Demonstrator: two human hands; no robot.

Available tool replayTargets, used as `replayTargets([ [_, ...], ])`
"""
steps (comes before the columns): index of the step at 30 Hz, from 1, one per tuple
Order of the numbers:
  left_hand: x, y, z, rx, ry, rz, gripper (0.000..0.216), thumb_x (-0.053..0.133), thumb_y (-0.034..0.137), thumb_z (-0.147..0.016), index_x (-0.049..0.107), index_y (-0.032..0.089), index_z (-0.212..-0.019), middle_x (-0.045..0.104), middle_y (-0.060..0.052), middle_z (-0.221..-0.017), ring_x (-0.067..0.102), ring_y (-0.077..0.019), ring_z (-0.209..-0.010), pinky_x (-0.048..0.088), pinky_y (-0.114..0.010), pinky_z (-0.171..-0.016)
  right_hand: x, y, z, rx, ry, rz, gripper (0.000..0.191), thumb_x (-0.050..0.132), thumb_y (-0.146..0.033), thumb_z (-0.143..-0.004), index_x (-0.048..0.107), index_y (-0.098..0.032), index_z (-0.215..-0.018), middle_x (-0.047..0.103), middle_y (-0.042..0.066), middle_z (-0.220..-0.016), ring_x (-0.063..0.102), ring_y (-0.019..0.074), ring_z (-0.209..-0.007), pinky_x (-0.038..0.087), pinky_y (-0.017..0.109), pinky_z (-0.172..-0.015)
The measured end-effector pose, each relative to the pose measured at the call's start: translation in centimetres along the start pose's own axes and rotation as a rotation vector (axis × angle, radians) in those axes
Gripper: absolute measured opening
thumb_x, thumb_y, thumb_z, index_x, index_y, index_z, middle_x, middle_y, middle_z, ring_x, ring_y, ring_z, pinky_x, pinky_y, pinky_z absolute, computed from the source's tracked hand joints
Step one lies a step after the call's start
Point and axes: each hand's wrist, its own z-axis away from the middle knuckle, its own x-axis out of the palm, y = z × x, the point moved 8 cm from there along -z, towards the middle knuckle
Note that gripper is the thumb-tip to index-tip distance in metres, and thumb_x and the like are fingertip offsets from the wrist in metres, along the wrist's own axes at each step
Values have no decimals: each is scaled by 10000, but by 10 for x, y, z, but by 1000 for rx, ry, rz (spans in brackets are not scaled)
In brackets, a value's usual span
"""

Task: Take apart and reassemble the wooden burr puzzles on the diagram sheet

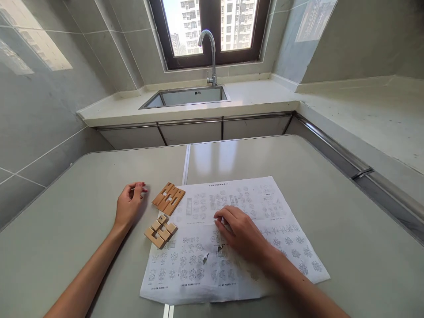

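Note:
My left hand (pixel 129 203) rests on the table, left of the wooden pieces, its fingers loosely curled and apart with nothing seen in them. Beside it lies a flat group of reddish-brown slotted wooden puzzle pieces (pixel 162 205) marked with numbers. Just below sits a group of paler notched wooden puzzle pieces (pixel 158 241), one marked "3". Both groups overlap the left edge of a large printed sheet (pixel 245 278). Over the middle of this sheet is my right hand (pixel 236 229), thumb and fingers slightly bent and apart, holding nothing visible.
The sheet carries rows of small line diagrams, fold creases and a few torn spots. It lies on a grey table (pixel 92 190) with a pale seam strip (pixel 186 165). Beyond stand a white counter (pixel 255 95), a sink (pixel 185 97) and a faucet (pixel 213 57) before a window.

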Motion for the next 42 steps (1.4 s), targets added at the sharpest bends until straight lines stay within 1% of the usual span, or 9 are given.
replayTargets([
  [2,6,0,-9,3,-33,2,506,508,643,-945,678,178,-1046,768,-108,-1053,715,-230,-912,563,-338,-845,0,0,0,-4,-4,-2,116,534,-145,-1063,615,-226,-1047,689,49,-953,630,214,-837,539,357,-741],
  [5,12,3,-10,4,-79,-10,447,555,597,-926,705,182,-996,774,-83,-988,699,-211,-847,550,-333,-869,-1,-1,1,-19,4,-2,109,538,-150,-1065,615,-224,-1047,691,52,-945,633,212,-830,539,354,-736],
  [7,15,4,-6,0,-104,-26,428,584,587,-905,721,188,-978,779,-73,-955,701,-222,-861,544,-334,-880,-1,-1,1,-21,5,-5,113,535,-148,-1066,617,-224,-1050,695,54,-944,636,210,-827,540,355,-734],
  [10,16,5,-2,0,-127,-54,418,608,590,-884,737,200,-961,788,-68,-963,703,-242,-906,533,-337,-892,-2,-1,0,-14,5,-5,123,526,-152,-1070,621,-226,-1047,699,57,-936,639,210,-817,544,360,-730],
  [16,18,7,-1,-1,-154,-94,426,600,605,-887,743,210,-956,797,-61,-976,713,-247,-917,524,-338,-890,-2,-1,0,-9,0,-6,136,522,-134,-1060,624,-225,-1049,702,62,-939,637,214,-824,555,372,-735],
  [22,20,7,0,-8,-167,-120,468,602,634,-858,755,209,-978,800,-55,-945,700,-243,-858,524,-328,-820,-2,0,0,-2,-11,3,159,506,-123,-1057,627,-227,-1062,700,64,-936,640,217,-826,554,369,-729],
  [34,19,10,1,0,-162,-142,433,617,611,-869,775,220,-968,792,-34,-926,671,-211,-792,500,-293,-737,-3,-2,0,-1,-12,-6,167,515,-110,-1054,632,-228,-1071,717,67,-956,666,227,-852,581,391,-742],
  [42,20,6,-1,4,-155,-139,435,621,610,-855,774,219,-963,794,-41,-919,672,-219,-801,517,-300,-763,-1,0,1,-3,-14,-8,165,522,-102,-1048,623,-231,-1066,716,64,-963,662,231,-858,573,391,-749],
])
